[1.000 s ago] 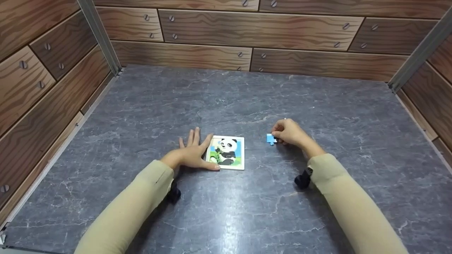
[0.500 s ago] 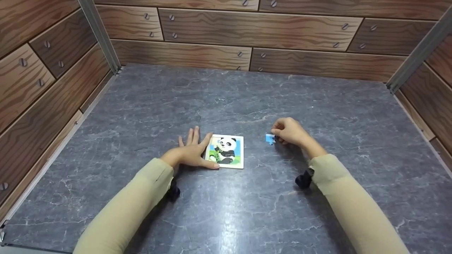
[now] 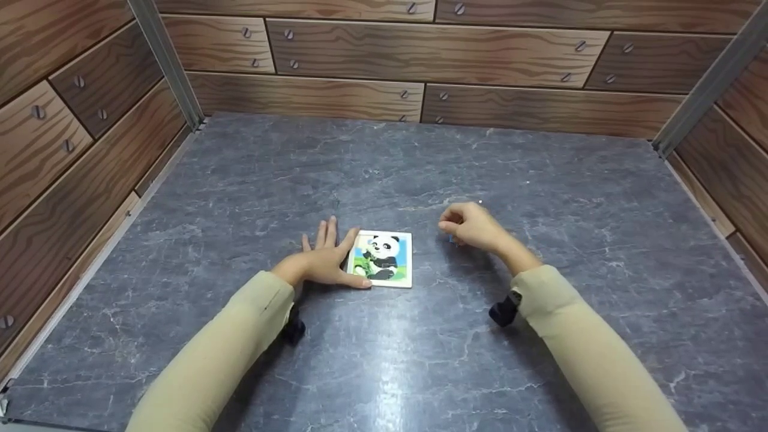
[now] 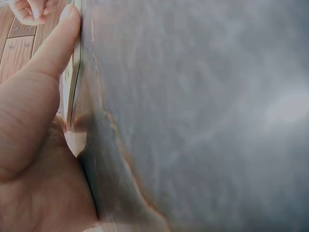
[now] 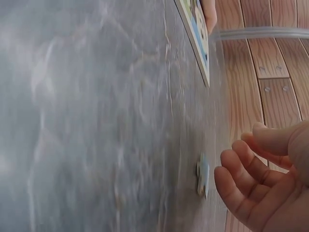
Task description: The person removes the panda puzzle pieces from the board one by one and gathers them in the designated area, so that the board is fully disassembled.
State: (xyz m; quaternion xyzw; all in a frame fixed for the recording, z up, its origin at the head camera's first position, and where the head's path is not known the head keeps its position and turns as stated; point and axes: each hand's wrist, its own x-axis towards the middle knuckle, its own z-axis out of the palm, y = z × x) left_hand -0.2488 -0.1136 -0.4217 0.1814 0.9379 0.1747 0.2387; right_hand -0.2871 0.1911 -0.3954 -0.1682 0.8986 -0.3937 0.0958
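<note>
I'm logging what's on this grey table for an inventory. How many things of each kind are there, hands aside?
Panda puzzle board: 1
Loose blue puzzle piece: 1
Total: 2

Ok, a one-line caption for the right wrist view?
Right hand with loosely curled fingers just off a blue puzzle piece lying on the grey table.

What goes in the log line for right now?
left hand: steadies panda puzzle | right hand: above blue piece, not holding | table
</note>
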